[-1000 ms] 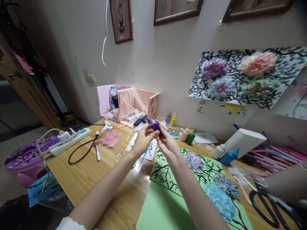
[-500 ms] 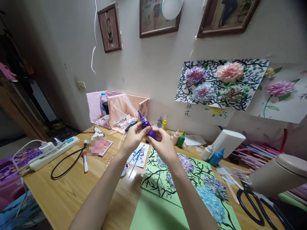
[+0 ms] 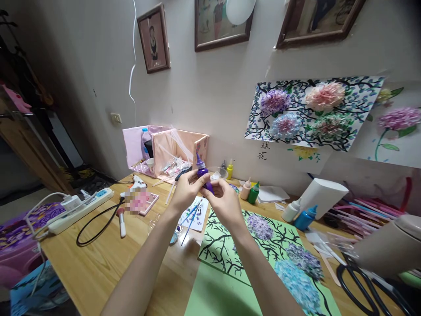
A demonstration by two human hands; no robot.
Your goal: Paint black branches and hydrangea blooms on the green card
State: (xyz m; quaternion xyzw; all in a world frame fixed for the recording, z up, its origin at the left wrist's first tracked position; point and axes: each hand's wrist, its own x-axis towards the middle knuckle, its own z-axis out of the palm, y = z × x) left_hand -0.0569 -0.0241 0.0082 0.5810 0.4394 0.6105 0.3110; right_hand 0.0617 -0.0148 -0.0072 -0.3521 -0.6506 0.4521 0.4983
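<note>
A purple paint bottle (image 3: 206,181) with a pointed nozzle is held up in front of me, nozzle tilted up and a little left. My left hand (image 3: 188,189) grips its left side with thumb and fingers. From the right, the curled fingers of my right hand (image 3: 226,199) close on its lower part. Below my hands lies a green sheet (image 3: 213,252) painted with black branches and bearing purple and blue textured flowers. Left of it, two blue paintbrushes (image 3: 190,214) rest across a paint-spotted white paper (image 3: 199,223).
Green (image 3: 253,192), white (image 3: 291,210) and blue paint bottles (image 3: 305,218) stand behind the sheet. Black-handled scissors (image 3: 358,285) and a beige canister (image 3: 384,245) are at right. At left lie a power strip (image 3: 82,210), a glue gun (image 3: 134,184) and a brush (image 3: 121,221).
The view has shifted slightly left, so the surroundings sit farther right. The purple bottle is now more upright, still between both hands.
</note>
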